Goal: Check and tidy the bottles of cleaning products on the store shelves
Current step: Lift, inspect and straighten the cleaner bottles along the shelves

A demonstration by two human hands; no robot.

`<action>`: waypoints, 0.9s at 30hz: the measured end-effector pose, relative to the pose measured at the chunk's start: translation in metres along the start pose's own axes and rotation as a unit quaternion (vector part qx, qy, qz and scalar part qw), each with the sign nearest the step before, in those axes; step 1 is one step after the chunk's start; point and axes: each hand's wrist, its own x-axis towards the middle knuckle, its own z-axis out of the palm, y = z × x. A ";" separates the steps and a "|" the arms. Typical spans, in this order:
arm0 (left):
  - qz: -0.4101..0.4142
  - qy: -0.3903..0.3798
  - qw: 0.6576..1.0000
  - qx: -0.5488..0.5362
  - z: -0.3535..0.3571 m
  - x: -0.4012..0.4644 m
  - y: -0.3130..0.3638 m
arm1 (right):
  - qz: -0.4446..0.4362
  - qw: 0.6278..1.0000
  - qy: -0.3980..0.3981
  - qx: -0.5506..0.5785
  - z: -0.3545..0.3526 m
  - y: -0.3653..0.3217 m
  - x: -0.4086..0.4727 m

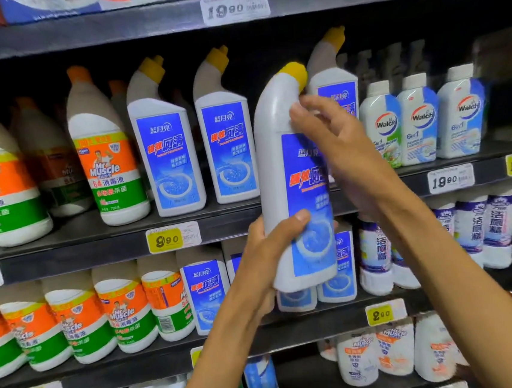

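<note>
holding toilet cleaner bottle [281,172]: left hand [269,248] grips base, right hand [334,142] grasps neck; turn label front, reshelve upright w/ row.

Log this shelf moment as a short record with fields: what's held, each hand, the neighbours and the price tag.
held item: white toilet cleaner bottle, yellow cap, blue label, lifted off the shelf
left hand: grips bottle base
right hand: fingers on bottle neck
shelf neighbours: matching blue-label bottles; Walch bottles on right
price tag below: yellow 9.90 tag
</note>
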 end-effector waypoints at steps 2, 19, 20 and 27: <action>-0.024 -0.004 0.999 -0.022 0.003 0.007 0.003 | 0.008 1.000 -0.013 -0.021 -0.002 0.004 0.005; 0.201 0.136 0.922 0.302 -0.011 0.086 0.016 | -0.091 0.995 0.034 -0.012 -0.003 0.015 0.089; 0.201 0.139 0.922 0.300 -0.011 0.088 0.014 | -0.093 0.995 0.032 -0.019 -0.003 0.017 0.091; 0.237 0.156 0.917 0.279 -0.011 0.093 0.001 | -0.161 0.976 0.071 -0.126 -0.006 0.034 0.100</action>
